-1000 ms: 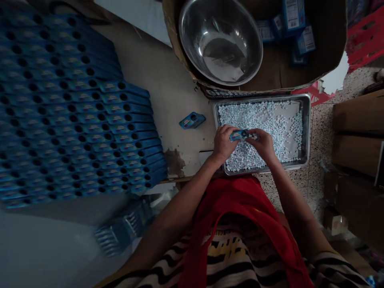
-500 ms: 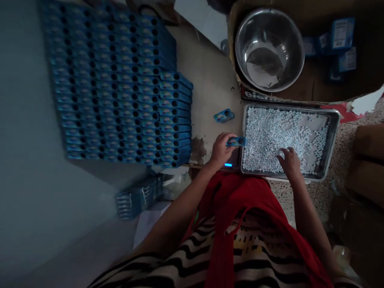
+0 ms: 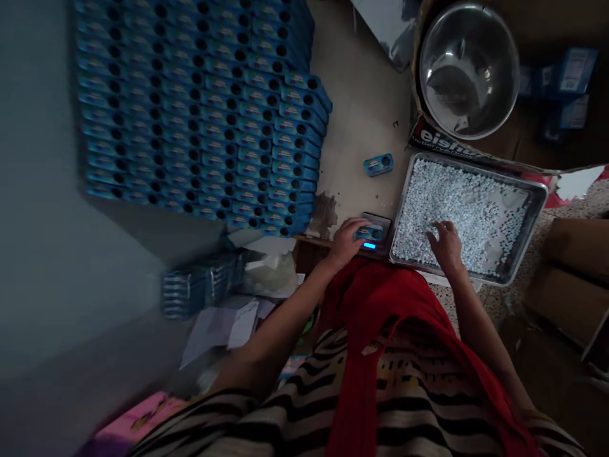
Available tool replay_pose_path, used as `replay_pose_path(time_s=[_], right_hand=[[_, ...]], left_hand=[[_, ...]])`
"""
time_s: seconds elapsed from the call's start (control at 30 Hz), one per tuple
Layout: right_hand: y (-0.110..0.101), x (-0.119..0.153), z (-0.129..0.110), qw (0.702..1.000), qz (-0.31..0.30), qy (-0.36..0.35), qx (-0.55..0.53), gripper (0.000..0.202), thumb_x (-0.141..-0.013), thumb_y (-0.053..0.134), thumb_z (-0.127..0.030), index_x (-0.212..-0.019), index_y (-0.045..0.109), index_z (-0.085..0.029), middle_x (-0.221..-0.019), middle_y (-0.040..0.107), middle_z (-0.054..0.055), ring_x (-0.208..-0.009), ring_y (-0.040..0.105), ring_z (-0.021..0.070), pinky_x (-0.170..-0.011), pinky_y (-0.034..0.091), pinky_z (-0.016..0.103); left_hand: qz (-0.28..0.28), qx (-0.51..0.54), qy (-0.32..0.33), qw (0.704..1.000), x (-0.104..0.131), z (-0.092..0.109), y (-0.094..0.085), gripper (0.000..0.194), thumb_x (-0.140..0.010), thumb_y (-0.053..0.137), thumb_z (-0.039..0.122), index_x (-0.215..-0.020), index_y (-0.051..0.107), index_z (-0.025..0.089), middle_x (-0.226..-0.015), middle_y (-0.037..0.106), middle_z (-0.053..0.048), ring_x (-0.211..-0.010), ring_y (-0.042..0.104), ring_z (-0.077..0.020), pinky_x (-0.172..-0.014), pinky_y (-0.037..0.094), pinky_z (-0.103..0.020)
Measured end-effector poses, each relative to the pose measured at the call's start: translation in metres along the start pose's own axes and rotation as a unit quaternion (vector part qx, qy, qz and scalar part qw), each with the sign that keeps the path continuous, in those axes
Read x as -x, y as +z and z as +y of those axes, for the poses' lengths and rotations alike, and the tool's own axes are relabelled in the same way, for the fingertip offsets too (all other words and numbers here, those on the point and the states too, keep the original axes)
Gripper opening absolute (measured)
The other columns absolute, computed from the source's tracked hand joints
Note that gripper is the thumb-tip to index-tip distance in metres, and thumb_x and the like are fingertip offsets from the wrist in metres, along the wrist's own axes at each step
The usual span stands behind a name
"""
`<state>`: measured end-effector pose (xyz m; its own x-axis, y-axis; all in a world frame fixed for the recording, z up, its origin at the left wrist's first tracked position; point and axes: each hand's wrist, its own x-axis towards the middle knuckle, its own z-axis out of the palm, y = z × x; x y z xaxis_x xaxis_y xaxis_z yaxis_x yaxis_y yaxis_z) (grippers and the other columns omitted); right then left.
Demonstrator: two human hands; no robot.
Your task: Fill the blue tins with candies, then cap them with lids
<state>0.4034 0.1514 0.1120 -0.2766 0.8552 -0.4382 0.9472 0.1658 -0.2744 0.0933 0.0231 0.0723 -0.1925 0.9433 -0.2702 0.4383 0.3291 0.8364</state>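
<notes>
My left hand (image 3: pixel 346 242) has its fingers closed on one end of a small blue box (image 3: pixel 373 232) with a dark round spot. The box is over a small digital scale (image 3: pixel 384 227) with a lit blue display; whether it rests on the scale I cannot tell. My right hand (image 3: pixel 447 246) hovers at the small pale pellets (image 3: pixel 442 190) in a metal tray (image 3: pixel 522 254). Its thumb and forefinger are curved and apart, with nothing visible between them. A second blue box (image 3: pixel 379 165) lies on the table behind the scale.
Many matching blue boxes (image 3: pixel 209 120) are stacked at the left against the wall. A steel bowl (image 3: pixel 471 70) sits in the opening of a large carton (image 3: pixel 480 155) at the back right, beside several blue packs (image 3: pixel 575 70). Brown cartons (image 3: pixel 566 279) stand on the right.
My left hand has brought the blue box from the tray's edge back over the scale. My right hand has shifted slightly left over the pellets. The camera view has turned a little.
</notes>
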Motion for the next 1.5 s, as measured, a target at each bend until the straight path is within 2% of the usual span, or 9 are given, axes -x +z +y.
replay_pose_path(time_s=[0.17, 0.37, 0.77, 0.87, 1.0, 1.1, 1.3, 1.4, 1.5], right_hand=[[0.003, -0.002, 0.012, 0.999, 0.001, -0.003, 0.034, 0.044, -0.104, 0.057, -0.027, -0.144, 0.072, -0.016, -0.147, 0.064, 0.023, -0.136, 0.058, 0.0392, -0.117, 0.048, 0.053], [0.006, -0.019, 0.001, 0.996, 0.000, -0.061, 0.071, 0.047, -0.103, 0.053, -0.027, -0.146, 0.068, -0.014, -0.151, 0.063, 0.023, -0.139, 0.053, 0.0390, -0.119, 0.045, 0.053], [-0.026, -0.125, -0.077, 0.972, 0.094, -0.202, 0.076, 0.058, -0.102, 0.056, -0.029, -0.159, 0.049, -0.018, -0.151, 0.061, 0.022, -0.140, 0.056, 0.0375, -0.118, 0.047, 0.059], [-0.027, -0.141, -0.084, 0.970, 0.091, -0.201, 0.106, 0.048, -0.102, 0.057, -0.027, -0.148, 0.058, -0.017, -0.145, 0.063, 0.022, -0.135, 0.058, 0.0373, -0.116, 0.048, 0.059], [-0.021, -0.127, -0.071, 0.972, 0.019, -0.127, 0.197, 0.035, -0.096, 0.063, -0.022, -0.129, 0.070, -0.013, -0.134, 0.068, 0.026, -0.127, 0.062, 0.0410, -0.109, 0.050, 0.058], [-0.009, -0.095, -0.045, 0.971, -0.005, -0.081, 0.226, 0.041, -0.095, 0.065, -0.023, -0.134, 0.070, -0.011, -0.136, 0.068, 0.029, -0.129, 0.061, 0.0437, -0.104, 0.050, 0.056], [0.002, -0.051, 0.004, 0.972, -0.025, -0.108, 0.205, 0.035, -0.104, 0.048, -0.022, -0.123, 0.076, -0.013, -0.131, 0.073, 0.028, -0.119, 0.065, 0.0361, -0.099, 0.048, 0.049], [-0.007, -0.054, 0.015, 0.988, -0.041, -0.060, 0.139, 0.027, -0.092, 0.060, -0.025, -0.109, 0.080, -0.016, -0.109, 0.081, 0.019, -0.100, 0.073, 0.0314, -0.091, 0.053, 0.043], [-0.019, -0.059, 0.019, 0.998, -0.055, 0.019, -0.032, 0.022, -0.075, 0.072, -0.031, -0.092, 0.079, -0.019, -0.081, 0.078, 0.008, -0.079, 0.076, 0.0266, -0.079, 0.058, 0.037]], left_hand=[[0.002, 0.030, -0.008, 1.000, 0.007, -0.015, -0.036, 0.088, -0.065, 0.103, 0.030, -0.147, 0.070, 0.024, -0.158, 0.069, -0.015, -0.149, 0.063, -0.0345, -0.131, 0.047, -0.053], [0.124, 0.033, -0.073, 0.989, 0.019, -0.038, -0.066, 0.047, -0.082, 0.090, 0.029, -0.127, 0.078, 0.021, -0.130, 0.083, -0.011, -0.119, 0.078, -0.0275, -0.115, 0.060, -0.045], [0.193, 0.053, -0.071, 0.977, 0.050, -0.029, -0.045, 0.033, -0.088, 0.081, 0.012, -0.120, 0.082, 0.020, -0.121, 0.084, -0.009, -0.109, 0.079, -0.0240, -0.106, 0.062, -0.040], [0.210, 0.058, -0.081, 0.973, 0.063, -0.035, -0.040, 0.033, -0.087, 0.082, 0.011, -0.118, 0.083, 0.021, -0.122, 0.084, -0.009, -0.110, 0.079, -0.0249, -0.107, 0.062, -0.041], [0.227, 0.075, -0.111, 0.965, 0.081, -0.049, -0.037, 0.032, -0.087, 0.083, 0.015, -0.118, 0.082, 0.021, -0.120, 0.085, -0.009, -0.109, 0.080, -0.0263, -0.106, 0.063, -0.043], [0.234, 0.091, -0.139, 0.958, 0.091, -0.059, -0.033, 0.032, -0.084, 0.083, 0.015, -0.116, 0.081, 0.020, -0.116, 0.085, -0.009, -0.106, 0.081, -0.0263, -0.103, 0.065, -0.044], [0.234, 0.116, -0.144, 0.955, 0.083, -0.055, -0.022, 0.034, -0.082, 0.083, 0.012, -0.115, 0.082, 0.020, -0.114, 0.085, -0.009, -0.104, 0.081, -0.0259, -0.103, 0.065, -0.045], [0.218, 0.106, -0.114, 0.963, 0.067, -0.046, -0.020, 0.036, -0.080, 0.085, 0.011, -0.115, 0.083, 0.021, -0.115, 0.085, -0.008, -0.103, 0.080, -0.0255, -0.103, 0.065, -0.044], [0.196, 0.089, -0.082, 0.973, 0.049, -0.038, -0.020, 0.037, -0.080, 0.084, 0.013, -0.117, 0.082, 0.020, -0.117, 0.085, -0.008, -0.105, 0.079, -0.0251, -0.105, 0.063, -0.043]])
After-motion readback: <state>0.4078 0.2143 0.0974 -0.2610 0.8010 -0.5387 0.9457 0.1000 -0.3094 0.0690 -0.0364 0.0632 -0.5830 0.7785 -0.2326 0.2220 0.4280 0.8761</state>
